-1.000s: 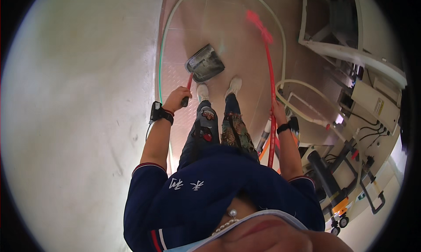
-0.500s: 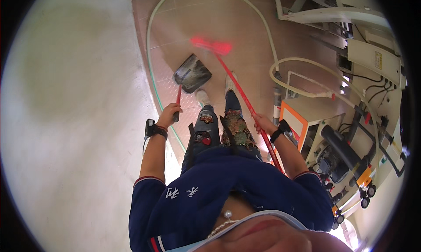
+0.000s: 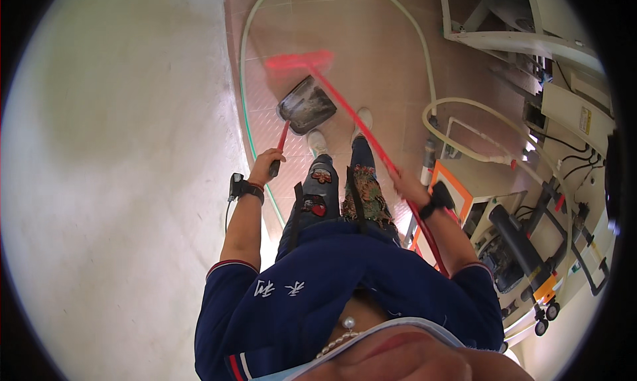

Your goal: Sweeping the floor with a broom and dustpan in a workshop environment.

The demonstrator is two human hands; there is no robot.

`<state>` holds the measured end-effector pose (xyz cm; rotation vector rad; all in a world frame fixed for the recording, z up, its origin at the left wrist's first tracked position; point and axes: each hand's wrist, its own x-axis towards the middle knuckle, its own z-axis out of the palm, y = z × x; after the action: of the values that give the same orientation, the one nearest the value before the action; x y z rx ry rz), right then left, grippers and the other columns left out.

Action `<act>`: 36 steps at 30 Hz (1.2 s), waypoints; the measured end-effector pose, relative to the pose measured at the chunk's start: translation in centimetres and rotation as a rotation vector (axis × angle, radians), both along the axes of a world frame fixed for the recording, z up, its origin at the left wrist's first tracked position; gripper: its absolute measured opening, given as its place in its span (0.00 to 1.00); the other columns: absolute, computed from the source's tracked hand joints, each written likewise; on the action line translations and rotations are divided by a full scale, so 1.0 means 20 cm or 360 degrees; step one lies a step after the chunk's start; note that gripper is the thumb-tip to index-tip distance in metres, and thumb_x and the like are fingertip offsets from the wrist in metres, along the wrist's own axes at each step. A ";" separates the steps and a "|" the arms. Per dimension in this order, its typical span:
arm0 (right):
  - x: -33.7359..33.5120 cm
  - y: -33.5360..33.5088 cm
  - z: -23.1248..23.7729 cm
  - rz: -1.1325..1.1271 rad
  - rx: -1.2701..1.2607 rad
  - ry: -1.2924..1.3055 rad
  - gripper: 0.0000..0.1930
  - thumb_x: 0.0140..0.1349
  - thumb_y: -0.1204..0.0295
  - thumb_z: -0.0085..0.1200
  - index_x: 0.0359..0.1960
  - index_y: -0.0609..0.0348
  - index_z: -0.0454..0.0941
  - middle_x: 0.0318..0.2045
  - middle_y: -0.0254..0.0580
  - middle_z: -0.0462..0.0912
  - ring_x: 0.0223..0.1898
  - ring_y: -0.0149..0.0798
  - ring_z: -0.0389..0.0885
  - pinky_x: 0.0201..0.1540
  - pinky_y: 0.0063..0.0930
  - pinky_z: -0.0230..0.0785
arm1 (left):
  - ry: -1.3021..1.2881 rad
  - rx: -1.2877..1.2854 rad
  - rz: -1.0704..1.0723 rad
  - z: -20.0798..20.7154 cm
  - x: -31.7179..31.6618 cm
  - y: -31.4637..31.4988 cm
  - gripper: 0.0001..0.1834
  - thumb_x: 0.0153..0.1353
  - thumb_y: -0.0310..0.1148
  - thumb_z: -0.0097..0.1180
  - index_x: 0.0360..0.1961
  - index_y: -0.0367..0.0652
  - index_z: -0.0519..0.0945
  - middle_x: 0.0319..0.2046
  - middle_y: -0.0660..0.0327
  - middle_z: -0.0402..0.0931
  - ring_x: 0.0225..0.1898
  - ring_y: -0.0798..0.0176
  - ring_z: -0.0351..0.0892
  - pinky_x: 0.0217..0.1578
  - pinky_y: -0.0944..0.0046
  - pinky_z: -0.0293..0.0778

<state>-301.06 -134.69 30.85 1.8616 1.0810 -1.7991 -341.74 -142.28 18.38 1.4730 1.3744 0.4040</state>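
My left hand [image 3: 267,166] is closed round the red and black handle of a dustpan [image 3: 307,107]. The dark grey pan, streaked with pale dust, rests on the tiles just ahead of my left shoe. In my right hand [image 3: 409,186] I grip the long red stick of a broom [image 3: 300,60]. The stick slants from beside my right forearm up and to the left. Its red head is blurred by motion and lies just beyond the far edge of the dustpan.
A pale wall [image 3: 126,155] runs along my left side. A light green hose [image 3: 243,82] loops across the tiled floor [image 3: 371,42] around the broom. On the right stand machinery with a white panel [image 3: 576,109], a cabinet with an orange edge [image 3: 458,182] and a wheeled frame [image 3: 531,268].
The broom head has swept left, and my right hand has shifted a little right and forward. The dustpan and my left hand appear slightly further right, along with the whole view.
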 end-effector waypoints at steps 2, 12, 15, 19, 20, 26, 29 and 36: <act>-0.05 0.17 -0.22 0.0257 0.0361 -0.0105 0.20 0.63 0.56 0.36 0.34 0.63 0.71 0.13 0.41 0.70 0.10 0.38 0.70 0.14 0.32 0.64 | -0.0056 -0.0074 0.0200 -0.03 -0.01 -0.04 0.16 0.37 0.13 0.52 0.28 0.45 0.77 0.38 0.54 0.75 0.41 0.52 0.75 0.41 0.64 0.69; 0.06 -0.12 -0.37 0.0078 0.0125 -0.0269 0.18 0.62 0.56 0.38 0.29 0.61 0.69 0.11 0.37 0.67 0.09 0.34 0.67 0.11 0.31 0.61 | -0.0137 -0.0095 0.0574 -0.05 0.13 -0.16 0.16 0.40 0.13 0.50 0.28 0.45 0.77 0.38 0.54 0.75 0.41 0.55 0.75 0.42 0.67 0.69; 0.06 -0.30 -0.14 -0.0106 -0.0287 -0.0132 0.16 0.62 0.56 0.38 0.33 0.57 0.68 0.11 0.34 0.66 0.09 0.31 0.67 0.10 0.25 0.62 | -0.0121 -0.0047 0.0520 -0.03 0.09 -0.12 0.16 0.40 0.12 0.50 0.28 0.45 0.77 0.37 0.53 0.75 0.41 0.54 0.76 0.42 0.66 0.69; -0.03 -0.33 0.18 -0.0566 -0.0715 -0.0005 0.17 0.62 0.55 0.40 0.40 0.57 0.69 0.13 0.33 0.65 0.08 0.26 0.62 0.09 0.22 0.59 | -0.0112 0.0024 0.0520 -0.04 0.08 -0.11 0.15 0.42 0.12 0.47 0.27 0.43 0.77 0.38 0.55 0.76 0.40 0.56 0.76 0.41 0.66 0.70; -0.03 -0.33 0.23 -0.0567 -0.0719 -0.0005 0.17 0.62 0.55 0.40 0.40 0.57 0.69 0.13 0.33 0.65 0.08 0.26 0.62 0.09 0.22 0.59 | -0.0112 0.0020 0.0518 -0.04 0.07 -0.11 0.15 0.42 0.12 0.47 0.27 0.43 0.77 0.38 0.55 0.76 0.40 0.56 0.76 0.41 0.66 0.70; 0.01 -0.31 0.27 -0.0634 -0.0585 0.0051 0.17 0.63 0.56 0.39 0.43 0.56 0.67 0.13 0.31 0.64 0.09 0.24 0.61 0.10 0.20 0.58 | -0.0163 -0.0018 0.0527 -0.05 0.07 -0.13 0.17 0.38 0.12 0.50 0.29 0.44 0.76 0.38 0.52 0.75 0.41 0.52 0.75 0.42 0.64 0.70; 0.02 -0.23 0.20 -0.0451 -0.0304 -0.0031 0.18 0.63 0.55 0.39 0.44 0.56 0.67 0.14 0.30 0.64 0.09 0.23 0.61 0.10 0.19 0.57 | -0.0143 -0.0043 0.0518 -0.02 0.07 -0.16 0.16 0.37 0.11 0.49 0.28 0.43 0.76 0.38 0.52 0.75 0.42 0.52 0.75 0.42 0.64 0.70; 0.23 -0.29 0.05 -0.0858 -0.0286 -0.0225 0.19 0.63 0.54 0.39 0.45 0.54 0.65 0.13 0.30 0.64 0.09 0.23 0.60 0.09 0.19 0.56 | -0.0051 -0.0052 0.0461 0.08 0.01 -0.23 0.15 0.38 0.12 0.50 0.26 0.43 0.75 0.38 0.51 0.75 0.42 0.52 0.75 0.43 0.64 0.69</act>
<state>-296.48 -140.49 31.77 2.2677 0.3665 -1.9115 -341.46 -146.97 19.89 1.2381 1.5662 0.5828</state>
